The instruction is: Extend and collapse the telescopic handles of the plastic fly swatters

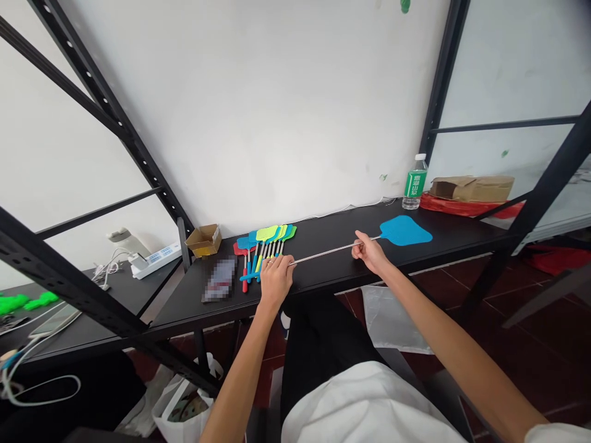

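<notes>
A blue fly swatter [406, 231] with a long thin metal shaft stretches across both hands, its flat head to the right above the black table. My left hand [276, 280] is closed around its blue handle end, which sticks out to the left. Near the head, my right hand [368, 252] grips the shaft with the fingers curled and the thumb up. Just behind my left hand lies a row of several shorter fly swatters [268, 235] in red, blue, yellow and green, side by side with their heads toward the wall. My left hand partly hides their handles.
A small open cardboard box [204, 241] and a blurred packet [220, 280] lie at the left of the table [323, 277]. At the far right stand a water bottle [415, 183] and a brown carton [473, 188]. Black metal posts [443, 80] frame both ends.
</notes>
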